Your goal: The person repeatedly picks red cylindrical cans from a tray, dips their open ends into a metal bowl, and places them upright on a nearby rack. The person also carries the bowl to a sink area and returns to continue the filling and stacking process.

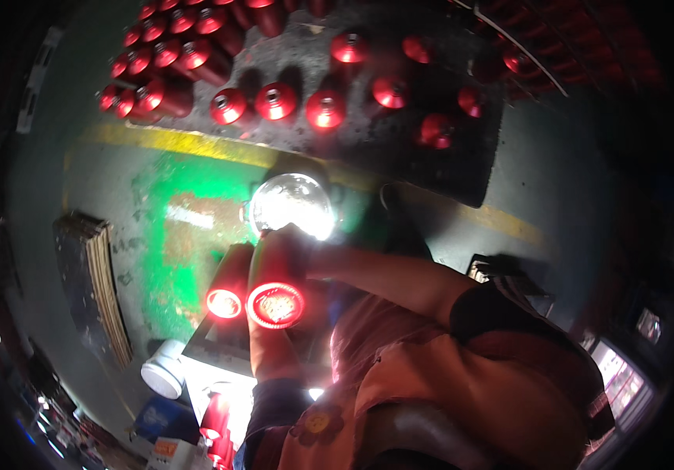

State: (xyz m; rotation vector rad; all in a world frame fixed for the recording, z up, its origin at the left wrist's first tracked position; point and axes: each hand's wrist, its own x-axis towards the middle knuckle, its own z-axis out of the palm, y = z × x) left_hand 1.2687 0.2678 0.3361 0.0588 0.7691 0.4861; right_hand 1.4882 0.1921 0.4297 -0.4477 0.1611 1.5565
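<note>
A red metal cylinder (277, 270) is tilted in front of me, its round ringed end facing up toward the view and shining brightly. My right hand (296, 234) is closed round its far part, with the forearm coming in from the right. From below, my left hand (266, 338) reaches in beneath the near end; its fingers are hidden behind the cylinder. Close on the left is a second red cylinder (231, 282), also with its end lit. Just beyond my right hand is a bright round thing (290, 200) with a shiny rim, too glaring to make out.
Several red cylinders with cone-shaped tops (275, 102) stand on a dark platform (462, 168) at the far side. Stacked flat boards (94, 286) lie at the left. A white round container (164, 374) and a glaring white surface (200, 368) are at the lower left.
</note>
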